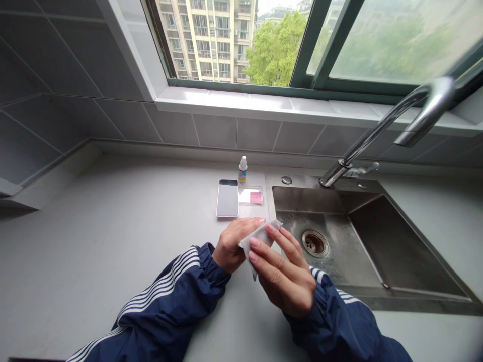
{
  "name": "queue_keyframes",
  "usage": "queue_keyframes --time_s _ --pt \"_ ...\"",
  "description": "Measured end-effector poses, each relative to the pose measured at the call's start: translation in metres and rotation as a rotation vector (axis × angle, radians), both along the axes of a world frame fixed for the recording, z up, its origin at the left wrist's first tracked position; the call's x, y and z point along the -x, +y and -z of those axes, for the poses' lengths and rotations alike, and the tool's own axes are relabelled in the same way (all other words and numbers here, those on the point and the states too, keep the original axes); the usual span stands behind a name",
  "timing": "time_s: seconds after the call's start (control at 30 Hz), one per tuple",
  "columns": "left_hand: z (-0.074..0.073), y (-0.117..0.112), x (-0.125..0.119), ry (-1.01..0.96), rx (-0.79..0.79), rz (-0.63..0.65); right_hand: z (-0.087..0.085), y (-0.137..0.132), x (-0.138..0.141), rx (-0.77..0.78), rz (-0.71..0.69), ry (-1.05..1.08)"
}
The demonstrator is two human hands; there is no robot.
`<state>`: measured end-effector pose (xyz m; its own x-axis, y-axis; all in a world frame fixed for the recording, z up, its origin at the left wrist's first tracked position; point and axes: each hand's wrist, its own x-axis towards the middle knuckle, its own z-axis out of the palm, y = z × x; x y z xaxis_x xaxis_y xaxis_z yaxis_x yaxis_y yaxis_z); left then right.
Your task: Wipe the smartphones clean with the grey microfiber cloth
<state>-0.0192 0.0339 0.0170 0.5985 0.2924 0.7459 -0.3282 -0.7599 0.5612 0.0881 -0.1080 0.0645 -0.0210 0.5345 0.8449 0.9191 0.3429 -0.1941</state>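
Observation:
A thin, folded white cloth or tissue (260, 234) is between my two hands above the counter's front part. My left hand (229, 245) is closed round its left side, with most fingers hidden behind it. The fingers of my right hand (289, 276) press on its near face from the right. Whether anything is inside the folds, I cannot tell. Just beyond my hands a smartphone (228, 199) lies flat, its dark screen facing up. Touching its right side is a clear phone case (245, 195) with a pink card (256, 197) in it. Behind them stands a small white bottle (242, 170).
To the right is a steel sink (407, 251) with a round drain (315, 244). A chrome faucet (381, 125) arches over its back edge. The pale counter (132, 216) stretches left to a tiled wall. A window with a white sill (249, 100) is at the back.

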Motion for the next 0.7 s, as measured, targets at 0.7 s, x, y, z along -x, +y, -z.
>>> queue_keyframes --time_s 0.7 --pt "0.002 -0.001 0.000 -0.012 0.057 -0.040 0.009 0.002 0.003 0.020 0.089 0.047"
